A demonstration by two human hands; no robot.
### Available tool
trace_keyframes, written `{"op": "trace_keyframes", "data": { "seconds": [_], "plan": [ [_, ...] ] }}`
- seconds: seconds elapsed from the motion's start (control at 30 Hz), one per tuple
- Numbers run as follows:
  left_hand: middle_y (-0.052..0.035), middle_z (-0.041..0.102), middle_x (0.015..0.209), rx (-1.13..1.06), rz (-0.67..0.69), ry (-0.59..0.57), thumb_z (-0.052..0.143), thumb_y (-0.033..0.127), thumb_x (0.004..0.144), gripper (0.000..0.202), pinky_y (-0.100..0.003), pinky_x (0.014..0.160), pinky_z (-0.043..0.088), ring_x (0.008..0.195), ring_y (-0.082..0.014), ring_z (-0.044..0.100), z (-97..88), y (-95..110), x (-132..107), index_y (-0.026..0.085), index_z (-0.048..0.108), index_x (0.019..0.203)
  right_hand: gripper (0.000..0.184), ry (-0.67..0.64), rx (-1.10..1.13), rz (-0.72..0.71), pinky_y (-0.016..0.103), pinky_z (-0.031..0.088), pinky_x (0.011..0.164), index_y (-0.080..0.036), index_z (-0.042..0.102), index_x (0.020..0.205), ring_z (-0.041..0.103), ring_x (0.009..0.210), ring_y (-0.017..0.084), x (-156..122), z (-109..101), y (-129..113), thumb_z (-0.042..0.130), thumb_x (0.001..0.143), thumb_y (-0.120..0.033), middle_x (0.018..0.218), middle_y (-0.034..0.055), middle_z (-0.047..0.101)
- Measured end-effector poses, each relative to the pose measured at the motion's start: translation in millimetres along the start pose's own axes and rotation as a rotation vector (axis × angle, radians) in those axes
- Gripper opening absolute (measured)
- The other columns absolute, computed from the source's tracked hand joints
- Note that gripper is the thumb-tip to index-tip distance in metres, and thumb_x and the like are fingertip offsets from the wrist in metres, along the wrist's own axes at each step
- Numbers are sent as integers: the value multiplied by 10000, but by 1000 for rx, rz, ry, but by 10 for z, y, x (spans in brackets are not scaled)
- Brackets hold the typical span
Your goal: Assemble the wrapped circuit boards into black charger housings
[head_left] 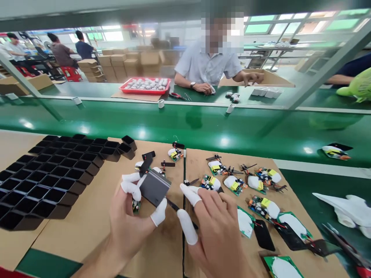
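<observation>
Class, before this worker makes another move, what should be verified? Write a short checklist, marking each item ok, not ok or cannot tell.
1. Left hand has hold of the dark case: ok.
2. Both thumbs wear white finger covers: ok.
3. Right hand grips the dark strip beside the case: cannot tell; the thumb hides part of it.
4. Black cases at the left stand with openings up: ok.
5. Circuit boards at the right lie in neat rows: not ok, they are scattered.
</observation>
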State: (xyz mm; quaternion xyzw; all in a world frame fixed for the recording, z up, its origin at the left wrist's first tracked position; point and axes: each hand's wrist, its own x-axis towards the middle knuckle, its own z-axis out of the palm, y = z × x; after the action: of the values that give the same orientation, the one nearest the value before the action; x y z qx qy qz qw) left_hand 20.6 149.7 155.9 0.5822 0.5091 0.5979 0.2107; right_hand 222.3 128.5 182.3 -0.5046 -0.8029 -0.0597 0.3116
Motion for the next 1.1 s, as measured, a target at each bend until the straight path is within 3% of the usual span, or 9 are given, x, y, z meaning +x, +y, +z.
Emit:
{"op": "trace_keyframes", "data": {
  "seconds": [0.1,0.2,0.3,0.4,0.47,0.6,0.73,0.93,1.1],
  "plan": [
    [-54,751,1235,243,192,-13,883,196,895,416,-387,942,615,1099,-265,766,-136,78,-260,304,494,994,400,-84,436,124,396,593,1030,-225,576,1543,747,1273,280,13,-78,-222,570,1148,-292,1380,115,763],
    [-94,758,1264,372,277,-43,855,127,922,371,-428,959,647,1100,-288,760,-306,43,-682,305,581,1096,559,-207,761,326,335,659,1026,-284,560,1557,806,1196,227,-158,63,-542,754,1034,-306,1343,51,798],
    [-133,757,1314,350,212,-72,766,81,950,331,-432,942,681,1148,-308,787,-454,-49,-1072,293,602,1144,549,-184,771,457,348,692,982,-250,582,1576,837,1163,249,-526,366,-789,735,1052,-307,1299,85,830],
    [-108,792,1272,299,220,-154,720,62,960,313,-368,919,704,1102,-261,841,-559,-113,-1279,291,568,1111,365,-110,511,424,586,607,1187,-250,690,1484,757,1403,371,-903,591,-892,665,1125,-306,1448,164,802],
    [-104,803,1262,308,169,-167,740,91,958,314,-355,918,716,1120,-256,856,-598,-125,-1327,292,539,1092,353,-55,392,382,627,589,1193,-259,705,1493,739,1436,395,-1070,641,-919,650,1145,-288,1482,178,794],
    [-145,817,1345,300,-29,-174,779,198,936,355,-407,921,751,1188,-298,875,-601,-129,-1378,295,524,1164,438,41,447,420,370,704,1026,-280,671,1588,845,1240,273,-1214,593,-962,671,1150,-273,1441,145,809],
    [-150,872,1311,272,-94,-227,819,264,938,403,-436,922,770,1135,-311,907,-554,-184,-1475,295,540,1227,424,153,451,391,290,725,970,-287,727,1536,881,1114,240,-1299,546,-981,749,1114,-249,1331,108,841],
    [-131,893,1319,252,-63,-243,814,278,965,339,-419,912,771,1056,-290,924,-531,-267,-1548,301,602,1228,361,201,500,431,335,723,1028,-297,779,1456,870,1111,242,-1369,567,-993,769,1104,-219,1313,90,853],
    [-103,911,1273,188,-119,-291,818,203,874,410,-441,921,772,1135,-316,914,-546,-200,-1411,302,606,1211,467,181,415,294,361,710,1081,-306,732,1570,846,1301,297,-1389,472,-945,741,1120,-183,1500,121,800]
  ]
}}
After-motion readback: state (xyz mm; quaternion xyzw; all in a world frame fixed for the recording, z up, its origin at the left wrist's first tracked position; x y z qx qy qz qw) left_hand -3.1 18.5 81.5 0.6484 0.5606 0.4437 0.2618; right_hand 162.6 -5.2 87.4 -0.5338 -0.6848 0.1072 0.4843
